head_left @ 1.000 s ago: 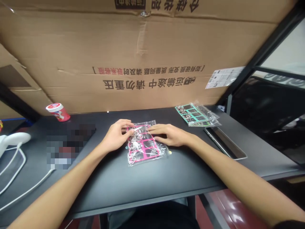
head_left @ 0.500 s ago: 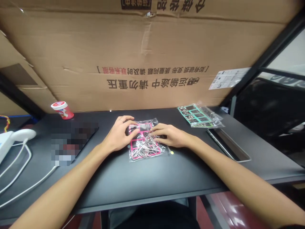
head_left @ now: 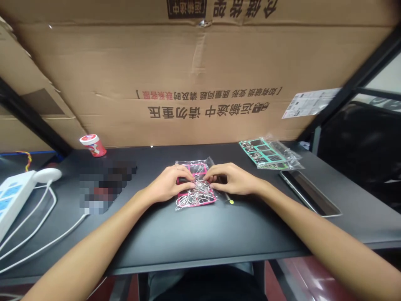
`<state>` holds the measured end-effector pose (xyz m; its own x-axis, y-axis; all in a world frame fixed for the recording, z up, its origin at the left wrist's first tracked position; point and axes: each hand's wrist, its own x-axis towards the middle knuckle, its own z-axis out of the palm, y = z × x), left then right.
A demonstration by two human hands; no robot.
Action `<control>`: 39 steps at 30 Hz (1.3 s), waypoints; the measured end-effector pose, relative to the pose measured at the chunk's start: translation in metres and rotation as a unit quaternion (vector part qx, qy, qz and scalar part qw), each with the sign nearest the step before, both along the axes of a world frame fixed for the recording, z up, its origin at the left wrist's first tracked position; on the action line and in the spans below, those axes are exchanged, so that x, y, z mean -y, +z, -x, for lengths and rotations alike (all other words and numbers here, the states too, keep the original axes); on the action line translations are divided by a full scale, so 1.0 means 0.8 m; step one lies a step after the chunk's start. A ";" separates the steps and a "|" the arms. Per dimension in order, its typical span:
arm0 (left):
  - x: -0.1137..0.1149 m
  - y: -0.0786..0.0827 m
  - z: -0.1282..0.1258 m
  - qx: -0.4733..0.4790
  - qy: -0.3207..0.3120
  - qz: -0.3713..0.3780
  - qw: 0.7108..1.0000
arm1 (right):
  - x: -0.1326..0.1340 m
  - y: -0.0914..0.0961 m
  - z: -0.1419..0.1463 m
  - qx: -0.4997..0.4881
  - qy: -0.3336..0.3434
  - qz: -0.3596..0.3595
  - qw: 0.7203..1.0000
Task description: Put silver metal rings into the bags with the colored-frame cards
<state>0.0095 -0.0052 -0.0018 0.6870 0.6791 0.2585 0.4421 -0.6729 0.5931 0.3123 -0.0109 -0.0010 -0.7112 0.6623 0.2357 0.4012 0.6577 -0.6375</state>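
A clear plastic bag [head_left: 196, 196] with a pink card and several silver wire rings lies flat on the black desk [head_left: 200, 234]. My left hand [head_left: 167, 188] rests on the bag's left side, fingers curled and pinching the plastic. My right hand [head_left: 232, 179] presses on the bag's right side, its fingers bent and pinching too. The fingertips of both hands nearly meet over the middle of the bag. A thin dark stick with a yellow tip [head_left: 228, 200] lies just under my right hand.
A second bag with a green card [head_left: 269, 153] lies at the back right, a phone [head_left: 308, 192] beside it. A red-and-white cup [head_left: 93, 145] stands back left. A white power strip [head_left: 15, 192] and cables lie at the left. A cardboard wall [head_left: 200, 83] stands behind.
Both hands slid inward over the bag until their fingertips nearly met. The wire rings have bunched toward the bag's lower half, and the view shifted slightly left.
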 end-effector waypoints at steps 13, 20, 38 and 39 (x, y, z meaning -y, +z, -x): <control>0.007 0.011 0.000 0.026 -0.014 -0.041 0.999 | -0.006 0.013 -0.018 0.079 0.005 0.003 0.997; 0.009 0.010 0.000 0.011 -0.030 -0.049 0.998 | -0.003 0.017 -0.017 0.121 0.033 -0.048 0.991; 0.007 0.010 0.003 0.002 -0.026 -0.048 0.998 | -0.023 0.006 -0.041 0.076 -0.187 -0.212 0.956; 0.007 0.010 0.003 0.001 -0.026 -0.048 0.998 | -0.024 0.006 -0.042 0.068 -0.190 -0.232 0.952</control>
